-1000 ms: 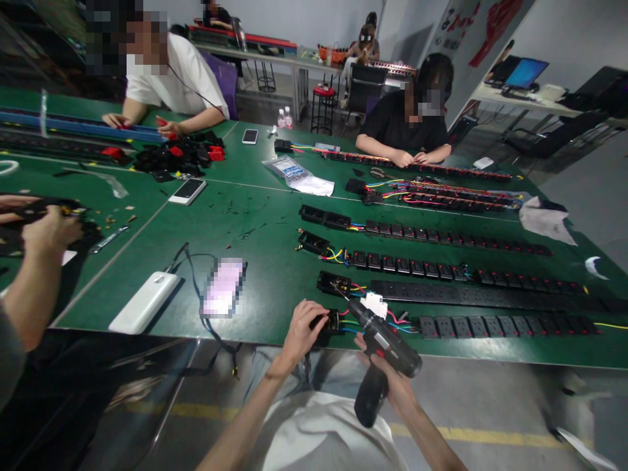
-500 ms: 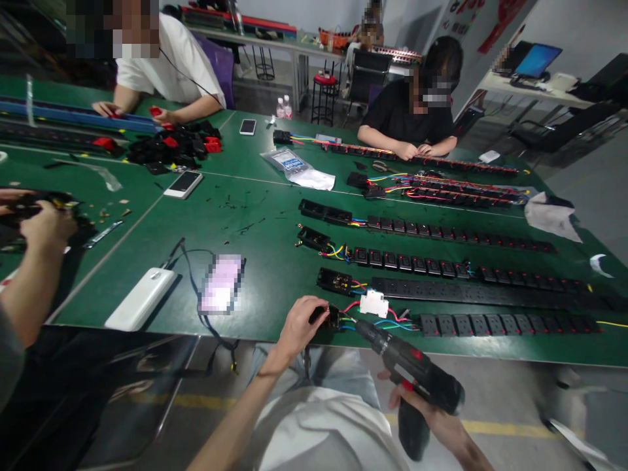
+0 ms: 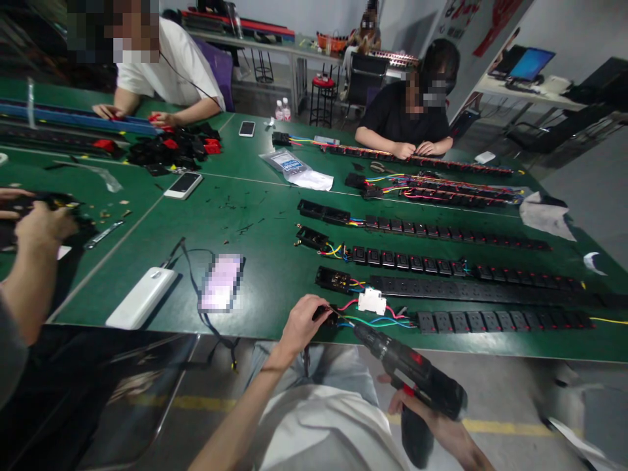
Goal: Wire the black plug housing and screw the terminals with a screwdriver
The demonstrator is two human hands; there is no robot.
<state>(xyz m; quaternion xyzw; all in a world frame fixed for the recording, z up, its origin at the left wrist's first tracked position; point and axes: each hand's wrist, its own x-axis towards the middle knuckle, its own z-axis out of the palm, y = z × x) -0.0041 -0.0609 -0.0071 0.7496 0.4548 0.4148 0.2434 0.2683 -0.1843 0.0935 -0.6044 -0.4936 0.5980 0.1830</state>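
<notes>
My left hand (image 3: 300, 322) grips a small black connector block (image 3: 330, 316) at the near table edge, at the end of the nearest black socket strip (image 3: 500, 321). Red, blue and green wires (image 3: 387, 319) and a white terminal piece (image 3: 371, 301) join the block to the strip. My right hand (image 3: 432, 418) holds a black and red cordless screwdriver (image 3: 412, 379) below the table edge, its bit pointing up left at the block.
More black socket strips (image 3: 441, 266) lie in rows on the green table (image 3: 265, 261). A white power bank (image 3: 141, 297), a phone (image 3: 222, 282) and a cable lie to the left. Another person's hand (image 3: 42, 226) works at far left; two people sit across the table.
My right hand has dropped the screwdriver from above the block to below the table edge, now angled up at it. My left hand stays on the block.
</notes>
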